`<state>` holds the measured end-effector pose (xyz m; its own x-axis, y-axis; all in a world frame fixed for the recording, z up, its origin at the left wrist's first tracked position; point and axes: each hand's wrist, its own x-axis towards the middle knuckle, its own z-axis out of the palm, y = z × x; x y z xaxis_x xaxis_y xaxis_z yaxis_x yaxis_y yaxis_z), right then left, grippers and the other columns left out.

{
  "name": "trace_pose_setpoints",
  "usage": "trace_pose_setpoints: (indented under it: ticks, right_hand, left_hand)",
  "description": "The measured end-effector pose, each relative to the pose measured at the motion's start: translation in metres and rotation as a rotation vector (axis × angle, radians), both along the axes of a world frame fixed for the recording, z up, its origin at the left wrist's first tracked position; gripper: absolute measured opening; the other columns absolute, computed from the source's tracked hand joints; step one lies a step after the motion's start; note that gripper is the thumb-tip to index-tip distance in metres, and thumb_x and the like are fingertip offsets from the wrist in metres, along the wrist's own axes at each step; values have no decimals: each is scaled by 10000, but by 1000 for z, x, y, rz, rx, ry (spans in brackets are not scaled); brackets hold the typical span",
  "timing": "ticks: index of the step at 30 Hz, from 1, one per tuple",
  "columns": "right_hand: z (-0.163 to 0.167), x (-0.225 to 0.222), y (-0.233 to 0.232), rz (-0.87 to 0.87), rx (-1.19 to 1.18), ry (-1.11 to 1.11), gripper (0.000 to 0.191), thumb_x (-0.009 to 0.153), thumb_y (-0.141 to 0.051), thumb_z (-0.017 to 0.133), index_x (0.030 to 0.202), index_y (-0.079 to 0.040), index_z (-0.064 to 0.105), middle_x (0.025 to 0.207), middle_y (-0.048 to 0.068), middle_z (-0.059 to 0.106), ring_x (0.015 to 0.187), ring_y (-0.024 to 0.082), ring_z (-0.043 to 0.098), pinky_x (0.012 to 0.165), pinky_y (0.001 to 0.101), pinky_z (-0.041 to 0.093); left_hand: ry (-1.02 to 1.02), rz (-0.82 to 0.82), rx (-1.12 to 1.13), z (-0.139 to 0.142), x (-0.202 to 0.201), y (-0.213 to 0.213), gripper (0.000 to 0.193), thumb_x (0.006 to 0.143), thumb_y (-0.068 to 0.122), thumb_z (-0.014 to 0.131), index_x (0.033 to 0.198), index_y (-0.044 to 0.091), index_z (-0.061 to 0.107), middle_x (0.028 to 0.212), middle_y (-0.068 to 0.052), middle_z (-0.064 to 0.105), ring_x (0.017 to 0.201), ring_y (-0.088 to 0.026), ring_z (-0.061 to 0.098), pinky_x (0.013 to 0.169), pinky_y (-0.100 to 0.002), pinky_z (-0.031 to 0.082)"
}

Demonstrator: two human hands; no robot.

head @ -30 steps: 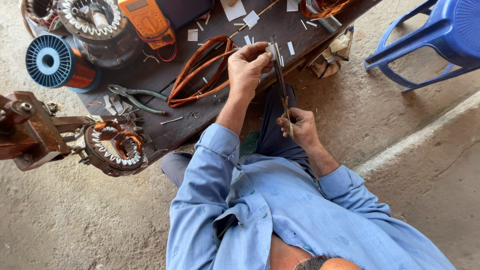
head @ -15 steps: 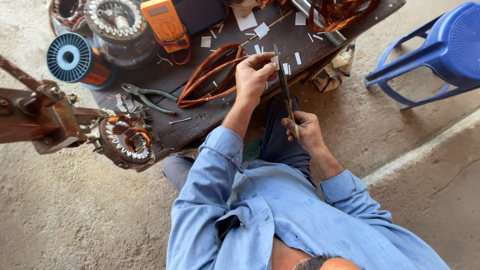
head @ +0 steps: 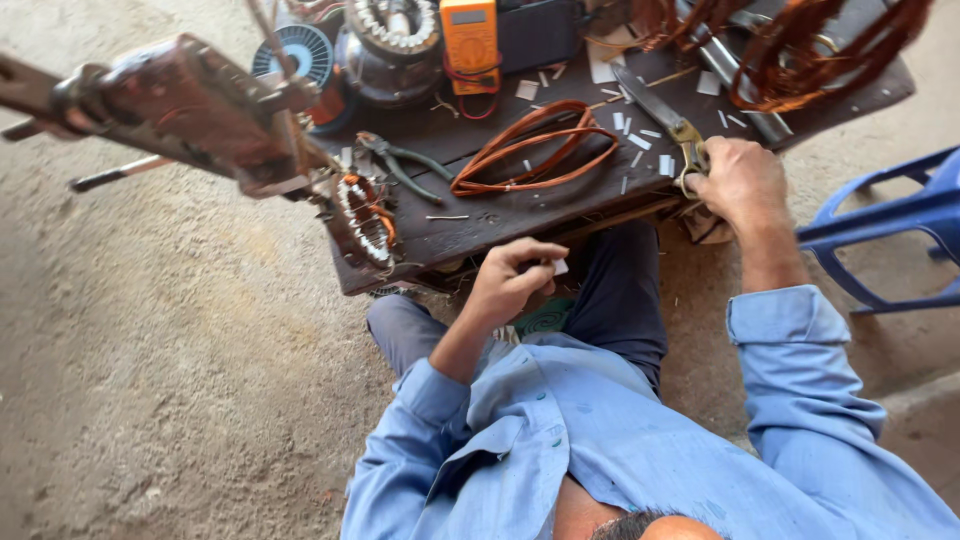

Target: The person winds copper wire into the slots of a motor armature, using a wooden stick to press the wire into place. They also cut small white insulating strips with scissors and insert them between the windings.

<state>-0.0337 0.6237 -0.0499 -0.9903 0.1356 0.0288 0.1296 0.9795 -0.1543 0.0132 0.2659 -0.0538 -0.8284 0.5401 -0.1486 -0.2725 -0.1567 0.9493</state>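
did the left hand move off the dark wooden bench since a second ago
Yes: the left hand, pinching a small white paper slip, has come off the dark wooden bench top to below its near edge.

Rough concrete floor [head: 180, 400], low dark wooden bench [head: 520, 215], blue plastic chair [head: 890, 220] at right, daylight

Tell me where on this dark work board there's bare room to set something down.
The barest patch on the board is its near strip, bordered by the copper wire loop, the pliers and the stator at the left corner. The far side is crowded: orange meter, paper scraps, copper coils, and scissors under the right hand.
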Motion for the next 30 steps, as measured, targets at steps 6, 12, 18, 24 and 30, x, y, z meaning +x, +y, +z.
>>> trace_pose_setpoints:
  ticks: [6, 12, 18, 24, 30]
  right_hand:
    - [44, 43, -116, 572, -616, 355, 292, 837, -189, 846, 1080, -62, 745, 1106, 130, 744, 1041, 316, 718, 958, 413, 575]
    - [43, 83, -235, 999, -699, 305, 364, 714, -94, 820, 1067, -49, 741, 1131, 124, 688, 1016, 344, 708, 871, 446, 582]
    - [20, 82, -254, 959, -704, 218, 252, 792, -79, 809, 1030, -80, 726, 1049, 74, 704, 950, 278, 724, 803, 396, 602]
    - [21, 84, -274, 920, -554, 322, 262, 761, -48, 754, 1019, -41, 702, 1045, 113, 668, 947, 293, 676, 809, 413, 578]
    - [24, 83, -286, 996, -467, 287, 234, 787, -101, 717, 1017, -60, 710, 1045, 72, 686, 969, 255, 684, 799, 410, 546]
  left_hand:
    - [-159, 374, 51, -36, 48, -55, 199, 928, 45, 738, 1113, -30, 733, 877, -76, 733, 721, -109, 686, 684, -261, 592]
    - [-395, 353, 470, -80, 65, -84, 192, 940, 1, 720, 1129, -33, 718, 948, -94, 744, 767, -130, 697, 717, -302, 604]
    - [-382, 298, 397, -80, 70, -108, 224, 974, 23, 693, 1185, -50, 709, 978, -120, 744, 784, -161, 704, 724, -349, 617]
    - [-145, 207, 166, -64, 75, -125, 327, 1051, 157, 640, 1289, -63, 682, 1053, -87, 741, 868, -138, 677, 815, -298, 571]
    - [-176, 142, 122, -66, 77, -141, 320, 1075, 175, 605, 1296, -43, 683, 1023, -66, 727, 877, -118, 667, 828, -274, 572]
